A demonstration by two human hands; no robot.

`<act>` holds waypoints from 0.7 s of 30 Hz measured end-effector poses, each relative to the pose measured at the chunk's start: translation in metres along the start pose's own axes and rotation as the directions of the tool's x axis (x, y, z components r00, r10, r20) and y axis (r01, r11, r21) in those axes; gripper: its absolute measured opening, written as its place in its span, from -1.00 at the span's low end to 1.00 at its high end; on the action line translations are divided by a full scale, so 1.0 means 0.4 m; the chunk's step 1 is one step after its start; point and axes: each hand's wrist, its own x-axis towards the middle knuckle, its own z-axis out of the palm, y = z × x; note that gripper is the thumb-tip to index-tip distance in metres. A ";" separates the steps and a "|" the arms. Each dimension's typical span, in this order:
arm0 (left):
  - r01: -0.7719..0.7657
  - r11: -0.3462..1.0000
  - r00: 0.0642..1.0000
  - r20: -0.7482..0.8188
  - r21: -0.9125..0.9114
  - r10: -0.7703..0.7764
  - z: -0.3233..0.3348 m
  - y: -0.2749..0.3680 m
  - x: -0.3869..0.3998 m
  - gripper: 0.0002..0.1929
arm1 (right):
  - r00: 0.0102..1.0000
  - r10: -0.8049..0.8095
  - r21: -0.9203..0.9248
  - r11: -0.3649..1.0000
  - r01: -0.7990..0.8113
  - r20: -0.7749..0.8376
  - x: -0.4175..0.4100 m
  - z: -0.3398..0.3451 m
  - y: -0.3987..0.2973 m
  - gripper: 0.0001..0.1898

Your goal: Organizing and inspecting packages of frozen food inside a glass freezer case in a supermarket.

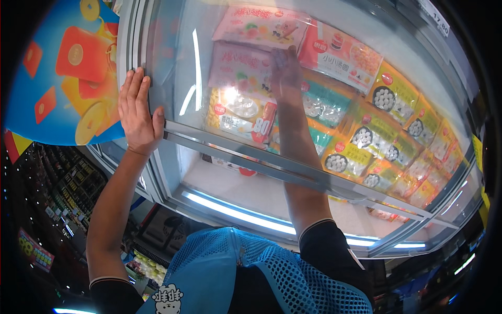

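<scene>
My left hand lies flat on the metal frame at the left side of a chest freezer, its thumb spread from the fingers. My right forearm passes under the sliding glass lid into the freezer. Through the glass, my right hand shows blurred by reflections, over the edges of two pink bags of frozen food, an upper bag and a lower bag. Whether its fingers grip a bag is unclear. A yellow and white pack lies below these bags, and a pink pack of small rice balls to their right.
Green packs and yellow packs of rice balls fill the freezer's right side. The lid's metal rail crosses above my right arm. A lit strip runs along the front wall. A blue printed board stands at left.
</scene>
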 end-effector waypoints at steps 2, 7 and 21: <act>0.005 1.000 1.000 0.007 0.012 -0.005 0.004 -0.001 0.008 -0.41 | 0.999 -0.038 -0.105 0.994 0.038 -0.004 0.005 0.023 -0.014 -0.33; 0.016 1.000 1.000 0.015 0.003 -0.016 0.010 0.000 -0.003 -0.41 | 0.992 -0.127 -0.567 0.818 0.098 -0.013 -0.024 0.119 -0.052 -0.33; 0.019 1.000 0.999 0.034 0.011 -0.019 -0.011 0.010 -0.022 -0.40 | 0.982 -0.174 -0.445 0.876 0.187 0.069 -0.620 -0.170 -0.056 -0.47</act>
